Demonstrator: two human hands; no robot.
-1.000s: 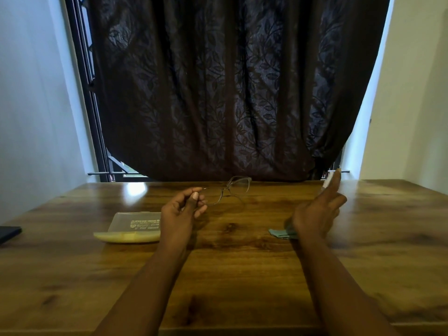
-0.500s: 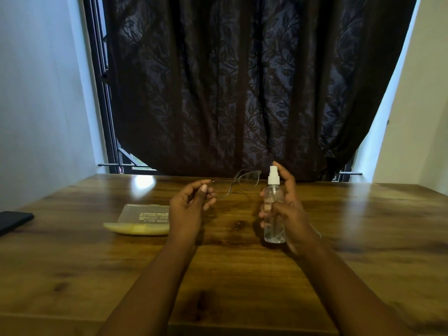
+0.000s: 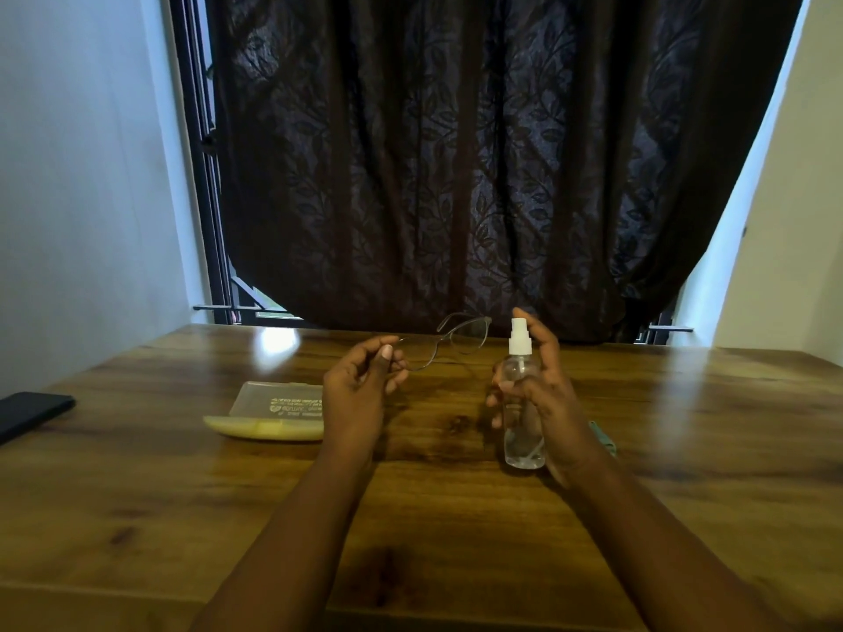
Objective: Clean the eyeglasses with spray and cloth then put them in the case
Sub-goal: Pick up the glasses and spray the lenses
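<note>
Head view: left hand (image 3: 360, 394) pinches thin wire-framed eyeglasses (image 3: 449, 342); right hand (image 3: 543, 394) grips clear plastic spray bottle (image 3: 522, 403). Risk: nozzle misaimed, mist wets wooden counter (image 3: 456, 517).

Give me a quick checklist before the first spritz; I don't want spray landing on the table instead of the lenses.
1. Eyeglasses held off the table: ok, the left hand pinches one temple arm.
2. Spray bottle upright and in a firm grip: ok, the right hand wraps round it.
3. Finger on the pump: ok, the right forefinger lies over the white nozzle top.
4. Nozzle opening aimed at the lenses: cannot tell.
5. Liquid in the bottle: ok, some shows near the bottom.
6. Cloth within reach: ok, its green edge shows behind the right wrist.
</note>
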